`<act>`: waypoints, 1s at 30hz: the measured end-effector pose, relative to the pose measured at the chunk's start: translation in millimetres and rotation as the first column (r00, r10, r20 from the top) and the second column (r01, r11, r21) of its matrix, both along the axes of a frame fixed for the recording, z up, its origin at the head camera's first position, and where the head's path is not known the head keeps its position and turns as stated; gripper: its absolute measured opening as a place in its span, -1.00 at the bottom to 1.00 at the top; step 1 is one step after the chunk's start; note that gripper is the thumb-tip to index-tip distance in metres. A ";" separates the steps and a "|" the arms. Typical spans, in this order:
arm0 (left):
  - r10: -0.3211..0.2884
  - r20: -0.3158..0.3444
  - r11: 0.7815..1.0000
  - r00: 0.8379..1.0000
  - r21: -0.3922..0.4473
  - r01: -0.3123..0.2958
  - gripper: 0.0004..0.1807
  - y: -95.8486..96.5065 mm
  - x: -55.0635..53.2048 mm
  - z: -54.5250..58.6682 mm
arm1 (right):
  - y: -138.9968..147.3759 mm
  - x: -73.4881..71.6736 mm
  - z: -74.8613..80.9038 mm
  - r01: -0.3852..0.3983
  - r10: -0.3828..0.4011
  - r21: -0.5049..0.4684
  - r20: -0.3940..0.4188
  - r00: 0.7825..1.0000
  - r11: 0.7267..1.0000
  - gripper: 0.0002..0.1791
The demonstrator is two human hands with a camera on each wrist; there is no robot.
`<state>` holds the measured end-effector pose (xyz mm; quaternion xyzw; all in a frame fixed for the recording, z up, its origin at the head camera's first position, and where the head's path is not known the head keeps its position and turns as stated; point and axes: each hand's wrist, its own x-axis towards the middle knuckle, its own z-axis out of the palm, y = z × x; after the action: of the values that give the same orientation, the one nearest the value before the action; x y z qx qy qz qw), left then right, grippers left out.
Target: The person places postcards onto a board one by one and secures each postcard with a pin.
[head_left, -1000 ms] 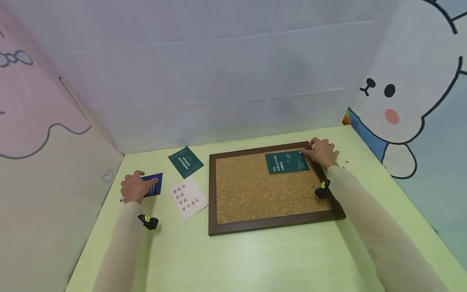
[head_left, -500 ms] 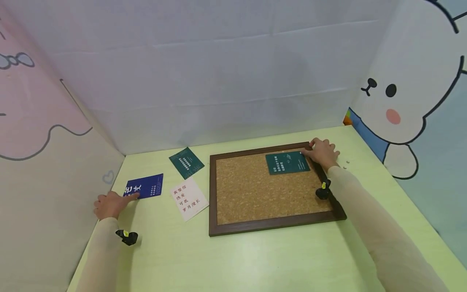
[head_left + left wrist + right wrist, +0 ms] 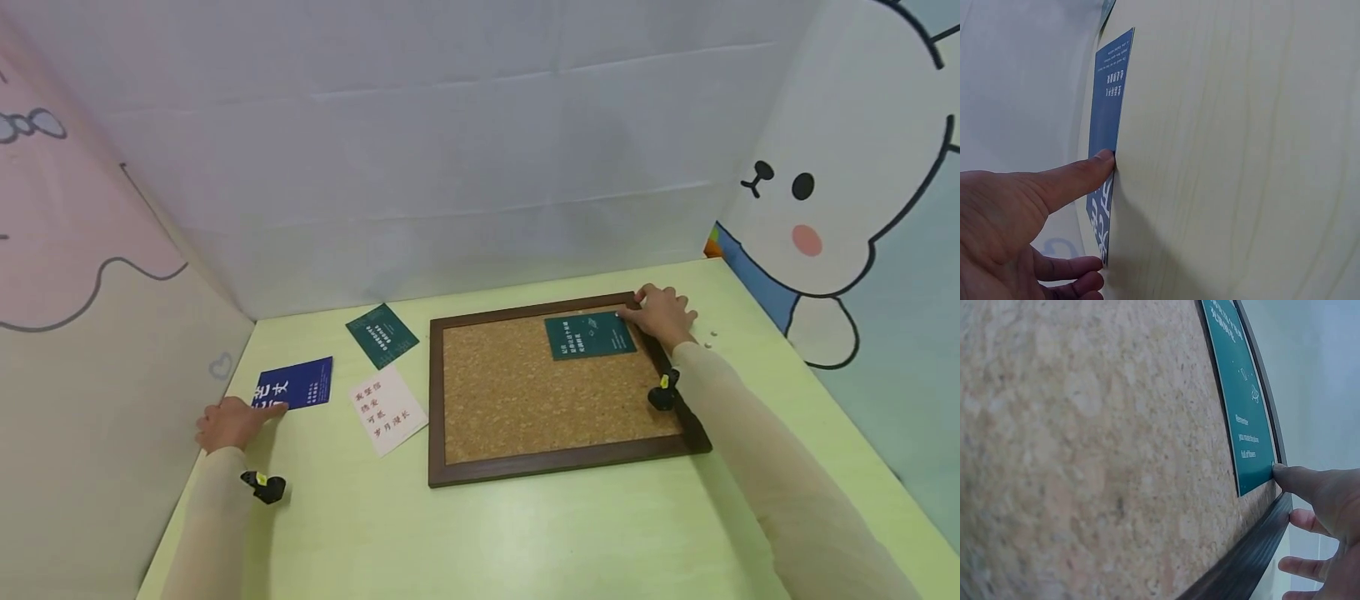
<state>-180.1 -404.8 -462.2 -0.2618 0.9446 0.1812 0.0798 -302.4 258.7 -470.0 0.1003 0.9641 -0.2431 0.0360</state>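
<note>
A blue card (image 3: 303,385) with white writing lies flat at the table's left. My left hand (image 3: 231,423) is at its near left end; in the left wrist view the thumb (image 3: 1082,178) lies straight across to touch the card's near edge, the other fingers loosely bent at its corner. Over on the right, a green card (image 3: 588,335) lies on the cork board (image 3: 540,400) near its upper right corner. My right hand (image 3: 662,315) presses its thumb (image 3: 1297,480) on that card's corner, over a small pale spot mostly hidden. Its other fingers spread beyond the dark wooden frame (image 3: 1241,556).
Between the left hand and the board lie another green card (image 3: 382,335) and a white card (image 3: 388,410) with red writing. Several tiny pale bits (image 3: 711,335) lie right of the board. A pale cloth wall (image 3: 450,167) closes off the back.
My left hand has moved left and toward me, off the middle of the blue card, uncovering most of it. The right hand stays at the green card's corner.
</note>
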 end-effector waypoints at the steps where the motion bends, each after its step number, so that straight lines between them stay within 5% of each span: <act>1: -0.002 -0.001 1.000 1.000 0.000 0.002 0.02 -0.1 -0.6 0.1 | 0.1 -0.1 0.2 0.002 -0.002 -0.001 -0.003 1.000 1.000 -0.42; 10: 0.009 0.023 1.000 1.000 0.020 -0.010 -0.05 -3.4 -5.5 -0.6 | 0.4 -0.1 0.0 0.003 -0.003 -0.009 -0.010 1.000 1.000 -0.42; 23: 0.068 0.024 0.993 0.997 0.096 -0.070 0.13 -2.7 -6.8 1.3 | 0.1 0.6 -1.8 0.000 0.000 -0.001 -0.017 1.000 1.000 -0.42; 30: 0.052 0.039 0.993 0.998 0.107 -0.056 0.18 -6.4 -4.8 -0.6 | -0.6 3.4 0.2 0.000 0.000 -0.007 -0.017 1.000 1.000 -0.43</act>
<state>-184.9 -411.2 -462.8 -0.2858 0.9244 0.2295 0.1060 -299.0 258.1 -469.8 0.0980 0.9636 -0.2471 0.0281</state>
